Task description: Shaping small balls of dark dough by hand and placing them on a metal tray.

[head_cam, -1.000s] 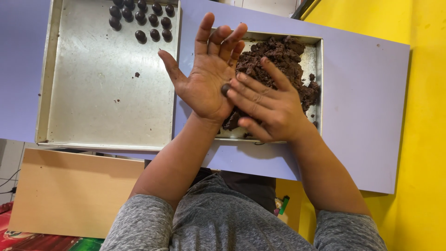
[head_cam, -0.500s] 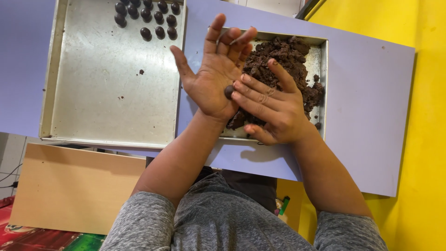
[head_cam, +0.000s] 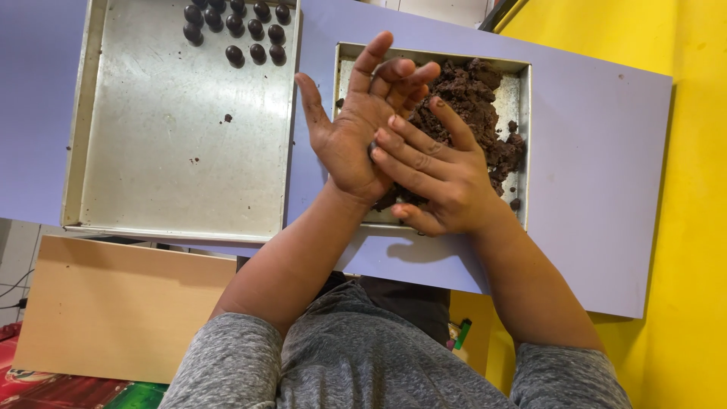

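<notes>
My left hand [head_cam: 350,129] is held flat over the near-left corner of a small metal tray [head_cam: 523,163], palm turned right and fingers spread. My right hand [head_cam: 443,178] lies across it, fingertips pressing on its palm. A small dark dough ball [head_cam: 372,149] just shows between the two hands. The tray holds a heap of crumbly dark brown dough [head_cam: 473,95], partly hidden by my hands.
A large metal tray [head_cam: 174,151] lies to the left, with several rolled dark balls [head_cam: 238,26] in rows at its far right corner and a few crumbs. Both trays sit on a lavender tabletop [head_cam: 598,189]. A light wooden board [head_cam: 113,310] is below left, and a yellow surface [head_cam: 697,227] lies to the right.
My hands stay pressed together, the right fingers shifting slightly over the left palm. The view has drifted, so trays and hands sit a bit further right in the frame.
</notes>
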